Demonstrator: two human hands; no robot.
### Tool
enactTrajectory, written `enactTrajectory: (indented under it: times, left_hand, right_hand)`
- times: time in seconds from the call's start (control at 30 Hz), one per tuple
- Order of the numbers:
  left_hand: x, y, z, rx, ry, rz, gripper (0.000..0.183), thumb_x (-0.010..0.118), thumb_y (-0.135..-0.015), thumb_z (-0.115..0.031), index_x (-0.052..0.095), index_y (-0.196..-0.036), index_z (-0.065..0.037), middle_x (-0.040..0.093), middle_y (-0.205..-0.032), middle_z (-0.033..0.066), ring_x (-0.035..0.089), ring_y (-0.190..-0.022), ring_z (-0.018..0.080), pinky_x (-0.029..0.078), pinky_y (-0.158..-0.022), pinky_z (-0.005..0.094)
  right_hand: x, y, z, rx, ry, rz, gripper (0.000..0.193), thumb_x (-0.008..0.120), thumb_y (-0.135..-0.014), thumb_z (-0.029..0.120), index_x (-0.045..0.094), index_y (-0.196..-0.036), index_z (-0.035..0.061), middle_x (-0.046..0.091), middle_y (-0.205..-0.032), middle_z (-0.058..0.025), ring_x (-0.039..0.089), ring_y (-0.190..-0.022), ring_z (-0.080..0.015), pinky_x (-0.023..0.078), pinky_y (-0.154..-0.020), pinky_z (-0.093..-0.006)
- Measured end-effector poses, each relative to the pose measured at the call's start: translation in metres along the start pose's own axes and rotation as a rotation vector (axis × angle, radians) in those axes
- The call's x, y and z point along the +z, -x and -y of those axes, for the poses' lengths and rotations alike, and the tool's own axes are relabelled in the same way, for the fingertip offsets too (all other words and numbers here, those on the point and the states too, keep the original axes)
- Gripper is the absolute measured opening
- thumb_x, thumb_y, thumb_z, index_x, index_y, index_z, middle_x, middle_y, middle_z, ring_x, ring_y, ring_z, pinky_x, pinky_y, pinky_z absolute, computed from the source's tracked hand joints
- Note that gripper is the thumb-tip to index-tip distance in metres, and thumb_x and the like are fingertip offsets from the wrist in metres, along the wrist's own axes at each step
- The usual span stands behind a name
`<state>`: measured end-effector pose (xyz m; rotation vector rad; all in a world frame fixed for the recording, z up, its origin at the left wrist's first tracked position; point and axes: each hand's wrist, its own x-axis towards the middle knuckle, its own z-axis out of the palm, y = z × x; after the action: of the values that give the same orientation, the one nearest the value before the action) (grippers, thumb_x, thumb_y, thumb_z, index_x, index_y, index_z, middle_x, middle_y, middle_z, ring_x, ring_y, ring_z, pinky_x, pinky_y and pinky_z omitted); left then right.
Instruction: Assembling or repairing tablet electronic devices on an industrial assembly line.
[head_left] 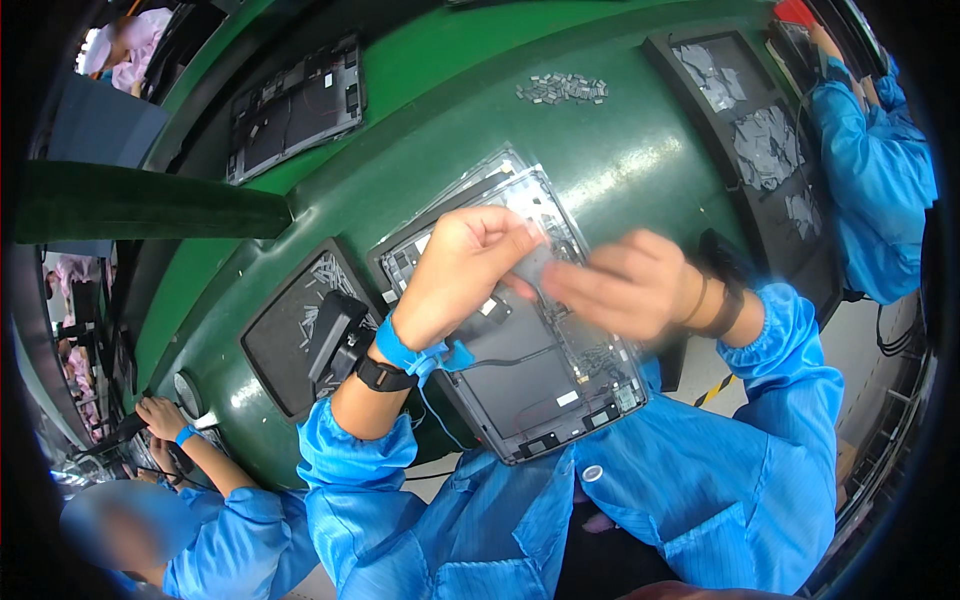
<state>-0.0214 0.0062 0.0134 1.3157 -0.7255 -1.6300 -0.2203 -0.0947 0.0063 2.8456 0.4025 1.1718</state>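
In front of me lies an opened laptop chassis [500,385], dark grey with circuit parts and cables showing, over the edge of a second similar frame [478,175]. Above its upper half my left hand [462,262] is closed, thumb and fingers pinching a thin grey sheet piece [535,262]. My right hand [625,288] is beside it on the right, its fingertips close to the same piece. Motion smears those fingers, so I cannot make out their grip. A blue wrist strap and a black band are on my left wrist.
A dark tray with small metallic strips [305,318] and a black handheld tool [340,330] stands left. Ahead are small grey blocks [562,89] and another laptop chassis [300,105]. A long tray [745,85] of grey pieces lies right. Co-workers sit on both sides.
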Motion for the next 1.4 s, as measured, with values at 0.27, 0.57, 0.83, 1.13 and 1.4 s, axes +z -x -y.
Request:
enactTrajectory:
  times: [0.27,0.57,0.83,1.13,1.4]
  left_hand:
    - [-0.007,-0.01,0.001,0.643,-0.976,-0.58,0.019,0.063,-0.087,-0.005,0.07,-0.105,-0.003,0.066,-0.098,0.0096,0.059,-0.088,0.0213,0.048,-0.076,0.0309]
    - [-0.006,-0.019,0.012,0.702,-0.982,-0.61,0.015,0.07,-0.081,-0.005,0.074,-0.096,-0.005,0.064,-0.088,0.0082,0.056,-0.085,0.0251,0.045,-0.078,0.0342]
    - [-0.006,-0.023,0.015,0.758,-1.011,-0.624,0.014,0.07,-0.081,-0.005,0.073,-0.095,-0.004,0.063,-0.086,0.0088,0.056,-0.083,0.0256,0.045,-0.076,0.0345]
    - [-0.007,-0.025,0.016,0.801,-1.082,-0.61,0.015,0.07,-0.081,-0.002,0.073,-0.096,-0.004,0.062,-0.086,0.0085,0.055,-0.083,0.0257,0.045,-0.075,0.0344]
    - [-0.002,-0.021,0.013,0.754,-1.008,-0.605,0.016,0.068,-0.082,-0.001,0.074,-0.097,-0.006,0.061,-0.087,0.0085,0.055,-0.084,0.0255,0.045,-0.077,0.0347]
  right_hand:
    - [0.013,-0.015,-0.009,0.254,0.204,0.092,0.021,0.067,-0.069,0.015,0.072,-0.087,0.0075,0.067,-0.096,0.0003,0.053,-0.067,-0.0116,0.036,-0.054,-0.026]
    - [0.021,-0.014,-0.006,0.321,0.213,0.159,0.019,0.064,-0.071,0.015,0.071,-0.087,0.0074,0.068,-0.101,-0.0012,0.053,-0.065,-0.0118,0.038,-0.057,-0.027]
    - [0.018,-0.021,-0.004,0.298,0.178,0.301,0.024,0.065,-0.072,0.014,0.071,-0.094,0.0053,0.069,-0.107,-0.0056,0.059,-0.06,-0.0122,0.043,-0.057,-0.0268]
    - [0.011,-0.014,-0.013,0.401,0.008,0.36,0.022,0.065,-0.073,0.014,0.07,-0.093,0.0064,0.07,-0.108,-0.0066,0.063,-0.057,-0.0138,0.047,-0.053,-0.0293]
    - [0.02,-0.017,-0.013,0.278,0.04,0.346,0.02,0.064,-0.074,0.014,0.07,-0.091,0.0063,0.071,-0.105,-0.0074,0.064,-0.058,-0.0134,0.046,-0.052,-0.028]
